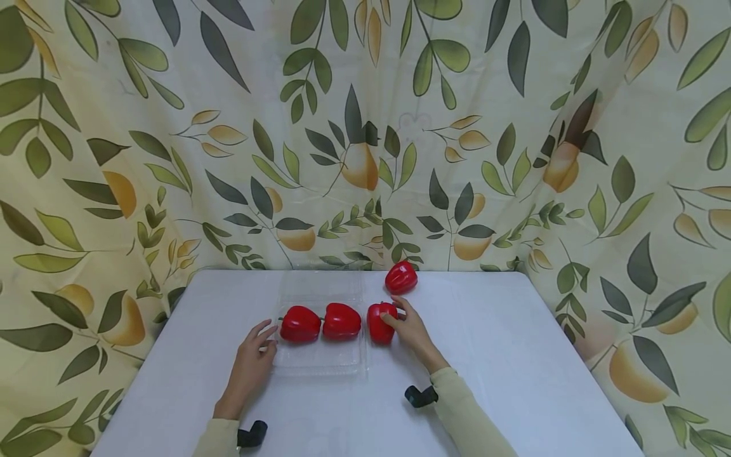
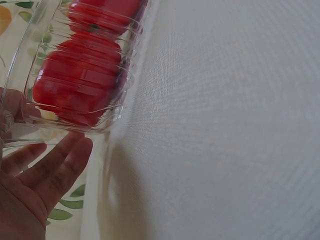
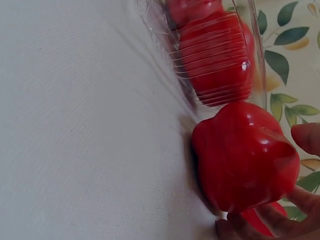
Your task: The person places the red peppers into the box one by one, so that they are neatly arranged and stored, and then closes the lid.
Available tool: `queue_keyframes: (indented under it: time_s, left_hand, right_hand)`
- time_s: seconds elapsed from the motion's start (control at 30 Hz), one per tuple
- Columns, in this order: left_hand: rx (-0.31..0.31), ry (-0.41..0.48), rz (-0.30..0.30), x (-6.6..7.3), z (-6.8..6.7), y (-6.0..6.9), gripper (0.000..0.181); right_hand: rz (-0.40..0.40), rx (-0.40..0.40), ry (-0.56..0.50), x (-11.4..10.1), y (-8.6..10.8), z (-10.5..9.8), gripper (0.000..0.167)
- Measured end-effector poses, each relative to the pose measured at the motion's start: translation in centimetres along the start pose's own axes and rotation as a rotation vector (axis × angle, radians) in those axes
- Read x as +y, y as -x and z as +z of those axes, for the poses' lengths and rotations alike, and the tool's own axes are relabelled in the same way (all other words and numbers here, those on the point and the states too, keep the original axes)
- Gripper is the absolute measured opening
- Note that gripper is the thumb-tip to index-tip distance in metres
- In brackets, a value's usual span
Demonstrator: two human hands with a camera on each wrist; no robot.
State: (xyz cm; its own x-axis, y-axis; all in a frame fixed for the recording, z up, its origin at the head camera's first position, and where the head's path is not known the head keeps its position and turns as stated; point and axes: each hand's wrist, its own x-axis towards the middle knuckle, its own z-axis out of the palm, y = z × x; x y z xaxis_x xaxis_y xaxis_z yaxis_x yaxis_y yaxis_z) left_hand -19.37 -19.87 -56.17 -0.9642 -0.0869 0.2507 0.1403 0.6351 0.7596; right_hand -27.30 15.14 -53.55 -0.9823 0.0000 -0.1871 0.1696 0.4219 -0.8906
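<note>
A clear plastic container (image 1: pixel 320 363) lies on the table with two red bell peppers (image 1: pixel 299 324) (image 1: pixel 341 321) side by side in it. My left hand (image 1: pixel 249 368) is at its left edge; in the left wrist view the fingers (image 2: pixel 65 162) extend loosely beside the container wall (image 2: pixel 95 129), and the thumb shows through the plastic. Just right of the container, my right hand (image 1: pixel 414 331) has its thumb and fingers around a third red bell pepper (image 1: pixel 379 325). The right wrist view shows fingers (image 3: pixel 272 217) against the underside of that pepper (image 3: pixel 245 157).
Another red bell pepper (image 1: pixel 401 278) lies near the back edge of the white table (image 1: pixel 485 355), behind the right hand. A leaf-and-fruit patterned cloth (image 1: pixel 365 127) hangs behind the table and at both sides. Each sleeve has a small black device at the wrist.
</note>
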Motion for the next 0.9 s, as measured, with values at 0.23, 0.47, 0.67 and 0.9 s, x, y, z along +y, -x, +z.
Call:
queue_keyframes:
  time_s: [0.23, 0.47, 0.67, 0.9]
  left_hand:
    - [-0.01, -0.002, -0.021, 0.2, -0.1, -0.2, 0.037]
    - [-0.009, -0.009, -0.032, 0.5, -0.1, 0.0, 0.037]
    - [-0.002, -0.014, -0.03, 0.5, 0.0, 0.1, 0.037]
    - [-0.026, -0.012, -0.062, 0.4, -0.1, 0.2, 0.039]
  right_hand:
    - [0.01, 0.003, -0.021, 0.1, -0.4, 0.3, 0.073]
    - [0.014, 0.008, -0.028, 0.6, -0.5, 0.4, 0.073]
    - [0.027, 0.007, -0.037, 0.9, -0.4, 0.3, 0.066]
    - [0.001, 0.018, -0.048, 1.1, -0.1, 0.1, 0.063]
